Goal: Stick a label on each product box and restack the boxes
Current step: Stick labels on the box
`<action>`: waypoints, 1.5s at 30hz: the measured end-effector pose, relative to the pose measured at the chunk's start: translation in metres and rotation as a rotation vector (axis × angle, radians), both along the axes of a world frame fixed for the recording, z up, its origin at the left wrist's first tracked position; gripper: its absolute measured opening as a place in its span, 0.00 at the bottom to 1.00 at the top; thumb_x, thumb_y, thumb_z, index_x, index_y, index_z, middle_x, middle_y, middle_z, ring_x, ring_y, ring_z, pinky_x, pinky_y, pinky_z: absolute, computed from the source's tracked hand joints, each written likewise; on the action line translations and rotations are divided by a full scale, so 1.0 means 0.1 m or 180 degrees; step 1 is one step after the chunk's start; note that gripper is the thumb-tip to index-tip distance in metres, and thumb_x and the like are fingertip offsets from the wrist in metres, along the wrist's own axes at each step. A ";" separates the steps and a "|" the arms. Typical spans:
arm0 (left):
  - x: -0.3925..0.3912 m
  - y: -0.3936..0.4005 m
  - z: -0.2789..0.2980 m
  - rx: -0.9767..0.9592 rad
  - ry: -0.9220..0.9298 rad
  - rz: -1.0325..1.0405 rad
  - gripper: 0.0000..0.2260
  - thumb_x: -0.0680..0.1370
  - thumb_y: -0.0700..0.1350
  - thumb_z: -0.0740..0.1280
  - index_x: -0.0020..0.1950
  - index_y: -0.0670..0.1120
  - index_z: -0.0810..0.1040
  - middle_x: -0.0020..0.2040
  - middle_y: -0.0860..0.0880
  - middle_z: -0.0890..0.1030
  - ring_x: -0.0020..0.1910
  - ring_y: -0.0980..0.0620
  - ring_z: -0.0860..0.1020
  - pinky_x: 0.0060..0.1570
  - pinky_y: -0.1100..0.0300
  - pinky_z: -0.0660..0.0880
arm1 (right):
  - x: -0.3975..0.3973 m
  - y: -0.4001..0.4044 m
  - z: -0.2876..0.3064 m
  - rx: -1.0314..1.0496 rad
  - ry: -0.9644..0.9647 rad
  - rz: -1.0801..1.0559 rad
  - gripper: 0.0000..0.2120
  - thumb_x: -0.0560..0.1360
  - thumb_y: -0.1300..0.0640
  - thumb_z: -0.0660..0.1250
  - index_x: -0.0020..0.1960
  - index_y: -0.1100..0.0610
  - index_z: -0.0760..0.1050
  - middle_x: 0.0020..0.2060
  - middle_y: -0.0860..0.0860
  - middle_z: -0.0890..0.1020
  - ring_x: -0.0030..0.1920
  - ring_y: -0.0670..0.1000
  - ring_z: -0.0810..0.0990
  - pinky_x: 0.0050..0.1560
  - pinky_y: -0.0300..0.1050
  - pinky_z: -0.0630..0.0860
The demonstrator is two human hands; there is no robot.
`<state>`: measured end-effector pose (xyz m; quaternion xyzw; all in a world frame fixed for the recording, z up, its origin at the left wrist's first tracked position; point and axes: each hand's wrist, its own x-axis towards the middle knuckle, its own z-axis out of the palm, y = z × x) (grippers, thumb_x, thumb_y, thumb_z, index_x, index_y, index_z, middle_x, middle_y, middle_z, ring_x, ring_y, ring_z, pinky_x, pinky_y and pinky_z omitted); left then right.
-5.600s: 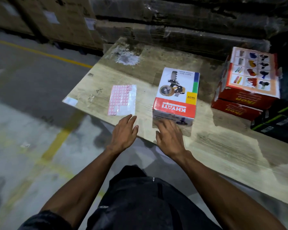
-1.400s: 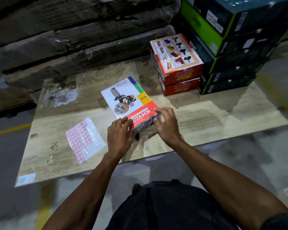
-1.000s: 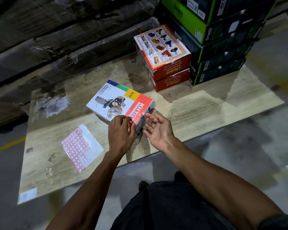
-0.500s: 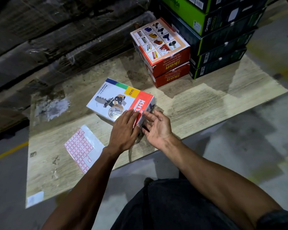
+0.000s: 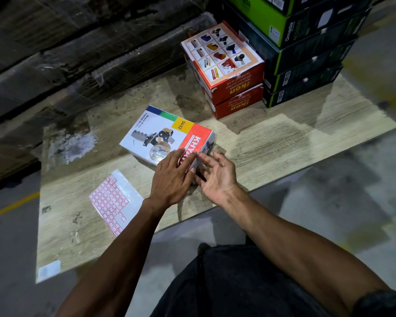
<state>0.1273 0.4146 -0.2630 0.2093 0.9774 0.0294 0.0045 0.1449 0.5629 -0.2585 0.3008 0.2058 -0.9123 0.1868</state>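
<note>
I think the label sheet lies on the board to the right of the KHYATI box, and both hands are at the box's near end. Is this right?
Not quite. In the head view the label sheet lies on the board to the left of the KHYATI box, not the right. The rest holds: the left hand and right hand are both at the box's near end.

Both hands reach forward side by side, left hand (image 5: 172,179) palm-down, right hand (image 5: 217,175) palm-up, fingers loosely spread.

White-and-red cardboard tape-dispenser box (image 5: 162,133) lies flat on pale wood-grain board (image 5: 284,143). Left hand (image 5: 172,177) rests on its near red end; right hand (image 5: 217,175) touches the adjacent side, fingers relaxed. Red-grid label sheet (image 5: 112,202) lies left, apart.
</note>
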 end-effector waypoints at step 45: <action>0.01 0.01 0.07 0.0097 -0.0198 0.0014 0.26 0.81 0.57 0.47 0.74 0.47 0.67 0.71 0.43 0.69 0.70 0.43 0.67 0.68 0.48 0.65 | -0.37 0.04 0.21 0.2253 0.0014 0.0880 0.10 0.75 0.65 0.67 0.56 0.57 0.76 0.55 0.59 0.83 0.47 0.53 0.79 0.51 0.48 0.75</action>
